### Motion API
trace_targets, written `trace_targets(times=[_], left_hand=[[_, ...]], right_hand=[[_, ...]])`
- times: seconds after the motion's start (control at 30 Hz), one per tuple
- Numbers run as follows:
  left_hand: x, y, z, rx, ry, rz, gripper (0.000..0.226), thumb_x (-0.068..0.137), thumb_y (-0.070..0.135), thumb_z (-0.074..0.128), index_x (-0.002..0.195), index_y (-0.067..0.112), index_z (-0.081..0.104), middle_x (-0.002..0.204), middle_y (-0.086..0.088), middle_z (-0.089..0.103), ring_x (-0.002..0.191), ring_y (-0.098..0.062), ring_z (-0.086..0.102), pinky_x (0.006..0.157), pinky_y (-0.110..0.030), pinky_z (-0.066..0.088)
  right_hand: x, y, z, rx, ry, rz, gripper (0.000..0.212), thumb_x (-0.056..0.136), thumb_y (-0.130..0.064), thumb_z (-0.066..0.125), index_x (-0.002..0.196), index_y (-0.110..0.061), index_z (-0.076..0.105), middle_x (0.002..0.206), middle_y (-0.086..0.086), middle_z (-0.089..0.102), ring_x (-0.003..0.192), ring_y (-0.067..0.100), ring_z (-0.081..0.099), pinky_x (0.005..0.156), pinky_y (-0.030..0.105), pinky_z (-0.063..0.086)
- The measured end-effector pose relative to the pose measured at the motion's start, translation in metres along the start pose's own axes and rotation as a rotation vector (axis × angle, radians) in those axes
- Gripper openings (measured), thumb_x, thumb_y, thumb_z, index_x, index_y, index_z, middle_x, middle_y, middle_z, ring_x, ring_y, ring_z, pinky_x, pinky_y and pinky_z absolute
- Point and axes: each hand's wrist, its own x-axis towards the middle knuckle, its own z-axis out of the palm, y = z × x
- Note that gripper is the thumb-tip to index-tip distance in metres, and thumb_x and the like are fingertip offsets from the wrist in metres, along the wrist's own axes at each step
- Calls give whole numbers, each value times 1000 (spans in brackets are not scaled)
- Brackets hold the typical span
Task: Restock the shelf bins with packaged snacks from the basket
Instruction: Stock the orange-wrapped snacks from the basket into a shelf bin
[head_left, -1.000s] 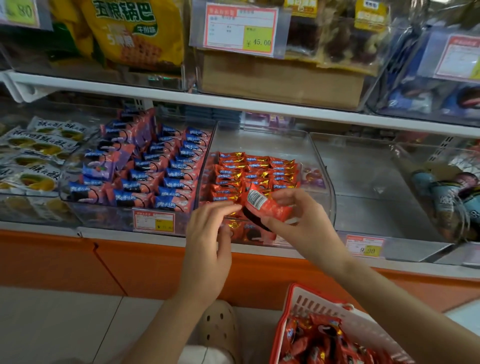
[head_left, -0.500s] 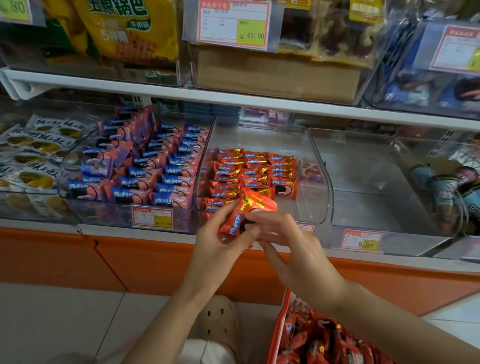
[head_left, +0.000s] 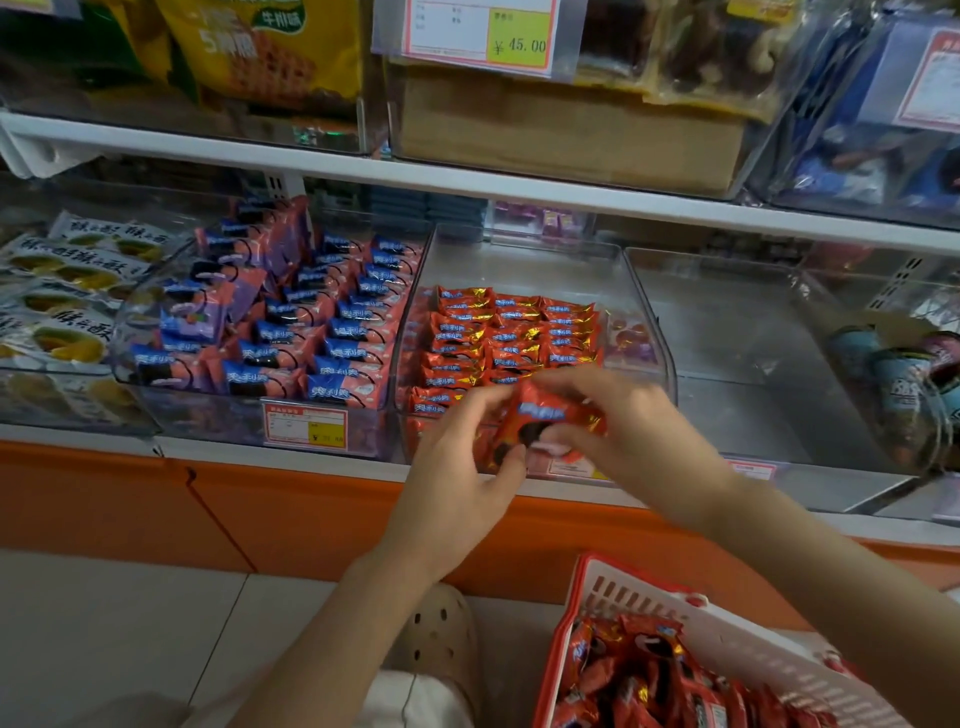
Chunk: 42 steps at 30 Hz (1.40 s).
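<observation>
Red foil snack packet (head_left: 543, 421) is pinched between both hands, the left hand (head_left: 457, 467) gripping its left end and the right hand (head_left: 639, 431) its right, over the front edge of the clear plastic bin (head_left: 519, 265) lined with matching packets; the red-and-white plastic basket (head_left: 675, 608) at lower right holds more.
</observation>
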Motion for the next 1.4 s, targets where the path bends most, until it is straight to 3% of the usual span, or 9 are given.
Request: trace_targets(times=[0.1,0.27,0.57,0.73,0.93,1.07,1.2,1.3,1.4], left_hand=[[1,-21,4,400,8,74,49,89,38,48,135,22,48,136,8,46,131,-11,33,113,-30,17],[-3,-44,11,693,55,134,43,82,33,53,121,15,60,115,-3,59,114,-25,55,105,-42,24],[-3,-53,16,701,119,237,49,77,21,73,123,17,55,115,-3,59,113,-23,56,107,-47,26],[-3,-52,17,688,124,237,45,78,24,68,121,16,58,115,-2,59,114,-22,56,107,-47,31],[-4,-54,18,714,128,228,51,75,22,75,122,16,58,116,-3,60,116,-23,56,107,-49,32],[-3,-56,21,723,156,237,54,72,21,79,121,15,59,116,-4,62,115,-25,58,104,-52,35],[-2,-59,23,759,196,256,55,68,21,81,119,15,60,113,-5,63,113,-26,59,104,-52,31],[-2,-60,25,782,194,245,57,66,21,83,119,16,61,114,-5,63,112,-27,60,103,-53,30],[-2,-59,26,785,192,235,59,64,21,84,119,16,62,115,-5,64,113,-27,60,102,-53,32]], right_hand=[[19,19,-11,-85,125,119,44,87,-20,66,129,-15,54,126,3,58,107,9,52,93,24,44],[68,66,4,-404,-35,280,37,87,-17,67,123,-16,57,122,9,61,106,27,61,88,37,51],[114,94,41,-693,-221,293,34,90,-10,60,123,-17,55,120,9,60,111,26,58,89,36,51],[115,100,47,-770,-182,353,39,86,-15,67,123,-17,56,124,9,55,116,29,54,88,38,50],[115,98,50,-901,-219,376,41,89,-18,63,126,-11,47,111,8,62,100,25,63,75,32,50],[110,98,49,-954,-219,300,55,89,-23,62,135,-9,36,119,11,59,109,27,59,84,35,49],[104,97,45,-941,-238,263,55,89,-21,61,139,-16,38,141,14,39,131,33,40,96,42,45],[99,93,42,-956,-224,251,48,91,-13,55,136,-12,38,134,14,47,120,31,51,90,39,48],[95,90,42,-985,-240,217,40,94,-9,47,133,-9,41,127,11,55,119,28,53,101,38,39]])
